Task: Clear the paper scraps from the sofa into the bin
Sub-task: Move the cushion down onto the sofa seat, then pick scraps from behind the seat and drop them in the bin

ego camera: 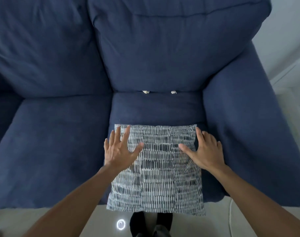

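Note:
Two small crumpled paper scraps, one on the left (145, 92) and one on the right (173, 92), lie in the crease between the seat and back cushion of the dark blue sofa (60, 134). A black-and-white patterned pillow (156, 177) lies flat on the right seat, overhanging its front edge. My left hand (119, 148) rests on the pillow's left edge with fingers spread. My right hand (204, 149) rests on the right edge, fingers spread too. Neither hand holds anything. No bin is in view.
The sofa's right armrest (245, 125) stands close beside the pillow. A pale floor (43, 218) runs along the sofa's front, with my dark-clad legs (151, 224) below the pillow. A thin white cord (230, 218) lies on the floor at the right.

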